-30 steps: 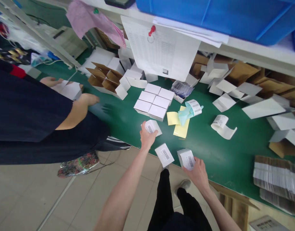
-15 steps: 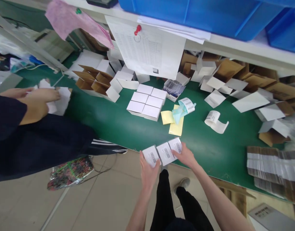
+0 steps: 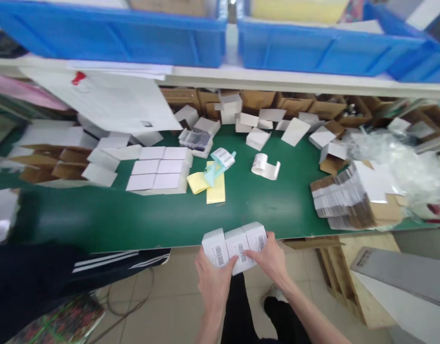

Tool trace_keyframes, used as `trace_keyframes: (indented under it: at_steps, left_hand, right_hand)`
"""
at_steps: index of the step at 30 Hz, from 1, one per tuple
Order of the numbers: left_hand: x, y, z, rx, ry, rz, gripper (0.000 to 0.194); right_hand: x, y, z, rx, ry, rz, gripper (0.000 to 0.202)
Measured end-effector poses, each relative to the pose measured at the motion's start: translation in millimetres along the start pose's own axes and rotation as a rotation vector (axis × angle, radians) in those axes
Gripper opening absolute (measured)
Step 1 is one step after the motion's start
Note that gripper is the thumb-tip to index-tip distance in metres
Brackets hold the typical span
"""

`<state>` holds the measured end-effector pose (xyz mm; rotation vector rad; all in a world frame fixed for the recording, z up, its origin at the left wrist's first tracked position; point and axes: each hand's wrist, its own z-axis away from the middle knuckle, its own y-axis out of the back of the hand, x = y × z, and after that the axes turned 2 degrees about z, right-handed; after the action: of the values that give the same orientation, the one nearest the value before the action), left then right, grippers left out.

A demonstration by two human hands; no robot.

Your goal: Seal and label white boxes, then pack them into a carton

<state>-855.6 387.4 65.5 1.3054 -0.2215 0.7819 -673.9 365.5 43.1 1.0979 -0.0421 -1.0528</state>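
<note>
Presently: white boxes (image 3: 234, 242), three, labelled, in a row between left hand (image 3: 214, 284) and right hand (image 3: 273, 260) — each part-closed on an outer end, thumbs in front. Even inward pressure best supports the middle one — green table (image 3: 284, 205) beyond.

Head-worn view looks forward and down at the hands (image 3: 237, 267).

Matt card boxes (image 3: 237, 244) (glossy tabletop (image 3: 273, 205)).
</note>
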Motion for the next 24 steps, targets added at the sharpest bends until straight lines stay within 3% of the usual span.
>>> trace_keyframes:
  at_steps: [3,6,10,15,19,24]
  left_hand:
    - [48.6,-24.4,73.6,-0.088,-0.176,-0.051,0.094]
    - [97.1,-64.1,165.7,-0.184,-0.434,-0.073,0.094]
    - [149.0,-144.4,306.9,-0.339,-0.764,-0.067,0.099]
    - [206.3,-255.3,479.8,-0.596,-1.024,-0.014,0.106]
    - [262.6,-338.1,587.8,-0.793,-1.141,-0.026,0.113]
    - [334.2,-456.2,670.8,-0.94,-1.246,0.039,0.119]
  right_hand:
    - [87.5,58.6,44.9,0.087,-0.164,-0.161,0.082]
    - [193.2,113.2,100.2,0.225,-0.287,-0.364,0.087]
    - [348.2,175.4,174.2,0.468,-0.479,-0.545,0.084]
    - [532.6,244.9,244.6,0.702,-0.698,-0.614,0.088]
    - [656.4,296.5,266.7,0.838,-0.822,-0.62,0.089]
    - [791.3,352.0,238.5,0.916,-0.919,-0.537,0.09]
